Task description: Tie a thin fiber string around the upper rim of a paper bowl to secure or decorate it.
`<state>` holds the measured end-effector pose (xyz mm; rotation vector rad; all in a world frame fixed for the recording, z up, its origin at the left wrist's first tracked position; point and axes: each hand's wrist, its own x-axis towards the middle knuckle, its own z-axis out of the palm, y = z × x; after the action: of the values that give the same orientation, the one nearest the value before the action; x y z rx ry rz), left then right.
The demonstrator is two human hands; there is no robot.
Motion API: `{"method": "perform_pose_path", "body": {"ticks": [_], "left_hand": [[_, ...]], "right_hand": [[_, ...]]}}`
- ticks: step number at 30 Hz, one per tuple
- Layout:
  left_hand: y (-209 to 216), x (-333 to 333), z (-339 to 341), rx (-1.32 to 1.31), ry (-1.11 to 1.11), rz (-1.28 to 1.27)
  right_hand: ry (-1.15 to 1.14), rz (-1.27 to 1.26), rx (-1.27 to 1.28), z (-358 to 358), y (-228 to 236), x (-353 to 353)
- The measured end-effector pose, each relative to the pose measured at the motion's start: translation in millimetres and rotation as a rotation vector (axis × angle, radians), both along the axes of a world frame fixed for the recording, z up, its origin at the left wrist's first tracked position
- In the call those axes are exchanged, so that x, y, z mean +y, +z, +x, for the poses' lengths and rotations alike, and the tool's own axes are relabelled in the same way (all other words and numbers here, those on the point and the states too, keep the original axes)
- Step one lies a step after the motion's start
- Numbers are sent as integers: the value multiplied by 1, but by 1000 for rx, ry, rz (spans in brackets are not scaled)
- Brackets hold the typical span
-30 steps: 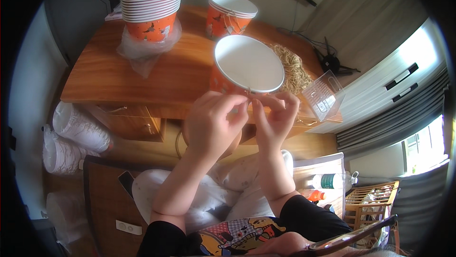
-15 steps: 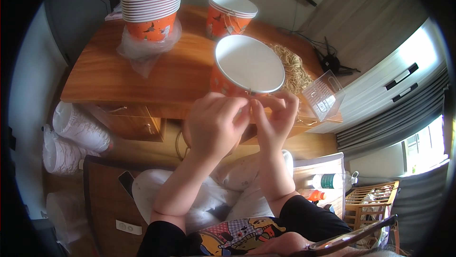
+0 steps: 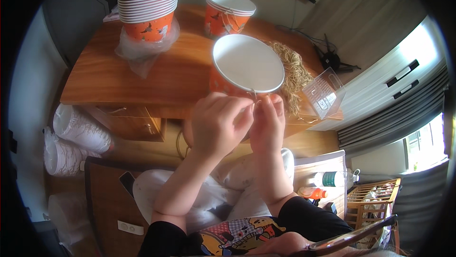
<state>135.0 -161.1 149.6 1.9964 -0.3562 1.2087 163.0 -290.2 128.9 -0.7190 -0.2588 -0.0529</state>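
An orange paper bucket [image 3: 248, 63] with a white inside and rim leans toward me at the desk's front edge. Thin beige string [image 3: 254, 94] hangs from the near side of its rim. Just below that rim, my left hand [image 3: 219, 123] pinches the string between thumb and forefinger. My right hand [image 3: 267, 126] has its fingers closed on the same string, almost touching the left fingertips. The exact loop between them is too small to make out. Right of the bucket lies a loose heap of beige strings [image 3: 292, 69].
On the wooden desk [image 3: 107, 74] stand a tall stack of orange buckets [image 3: 148, 29] on plastic wrap and a shorter nested stack [image 3: 227, 21] with string handles. A clear plastic bin [image 3: 324, 93] sits at the right edge. Wrapped bucket stacks [image 3: 80, 128] lie at lower left.
My right hand has turned and drawn its fingers in, closer to my left fingertips. The string at the rim shows more plainly. The bucket has barely shifted.
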Motion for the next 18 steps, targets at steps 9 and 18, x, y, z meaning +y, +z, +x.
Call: {"method": "perform_pose_path", "body": {"ticks": [9, 18], "left_hand": [[-11, 0, 7, 348, -250, -341], [-16, -6, 11, 441, -520, -593]], "right_hand": [[127, 85, 355, 0, -2, -2], [143, -49, 253, 4, -14, -2]]}}
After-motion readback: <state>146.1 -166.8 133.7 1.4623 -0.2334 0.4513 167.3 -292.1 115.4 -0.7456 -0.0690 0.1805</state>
